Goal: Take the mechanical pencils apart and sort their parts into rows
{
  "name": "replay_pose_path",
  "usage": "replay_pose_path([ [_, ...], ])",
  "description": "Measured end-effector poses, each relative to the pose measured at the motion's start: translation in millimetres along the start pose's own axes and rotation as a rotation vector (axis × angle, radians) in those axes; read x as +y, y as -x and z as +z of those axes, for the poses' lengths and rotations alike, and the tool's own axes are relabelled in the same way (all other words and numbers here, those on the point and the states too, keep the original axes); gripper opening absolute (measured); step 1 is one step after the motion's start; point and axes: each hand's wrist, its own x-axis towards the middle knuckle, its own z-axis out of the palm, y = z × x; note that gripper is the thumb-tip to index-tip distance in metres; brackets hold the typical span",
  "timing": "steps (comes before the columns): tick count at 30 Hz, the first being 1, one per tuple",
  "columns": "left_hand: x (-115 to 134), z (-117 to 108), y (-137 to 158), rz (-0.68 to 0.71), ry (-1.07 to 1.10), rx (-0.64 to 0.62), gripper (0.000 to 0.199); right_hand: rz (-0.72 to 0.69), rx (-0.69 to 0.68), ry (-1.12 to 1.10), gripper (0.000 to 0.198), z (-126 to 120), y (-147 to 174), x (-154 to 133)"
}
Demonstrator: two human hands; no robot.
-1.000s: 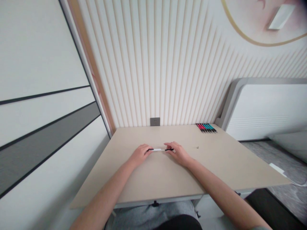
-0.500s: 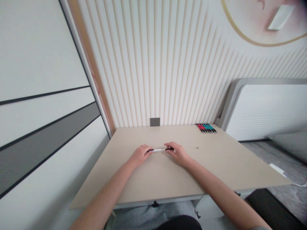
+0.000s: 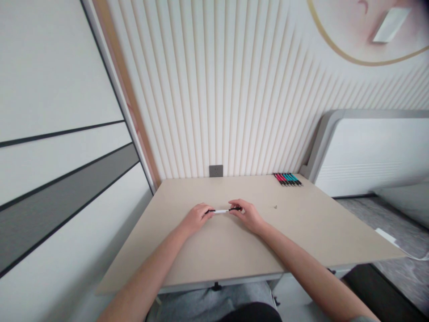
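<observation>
Between my hands, just above the desk, lies a pen with a white barrel (image 3: 220, 211) and black ends. My left hand (image 3: 197, 217) pinches its black left end. My right hand (image 3: 248, 214) is closed on a separate black pen part (image 3: 235, 208), held in line with the white barrel. A short, thin, light piece bridges the small gap between the two. Fingers cover much of both black parts. To the right of my right hand, a tiny greyish piece (image 3: 275, 206) lies on the desk, too small to name.
The beige desk (image 3: 214, 250) meets a ribbed wall with a dark socket (image 3: 216, 171). A row of several red and teal pens (image 3: 287, 180) lies at its far right corner. A white cabinet (image 3: 67, 223) stands left, a bed (image 3: 365, 152) right.
The black part in my right hand has come closer to the white barrel, so the gap with the thin piece is shorter. My left hand has hardly moved.
</observation>
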Motion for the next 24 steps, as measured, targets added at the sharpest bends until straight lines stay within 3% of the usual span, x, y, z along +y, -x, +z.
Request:
replay_pose_path([
  [5, 3.8, 4.2, -1.4, 0.058, -0.059, 0.003, 0.026, -0.007, -0.008, -0.016, 0.026, 3.6, 0.4, -4.6],
  [13, -0.5, 4.5, -1.5, 0.035, -0.058, 0.045, 0.022, -0.065, -0.027, -0.038, 0.027, 1.0, 0.6, -8.3],
  [24, 2.4, 4.9, -1.6, 0.096, -0.123, 0.034, 0.018, 0.07, -0.037, -0.184, 0.032, 7.4, 2.2, -0.1],
])
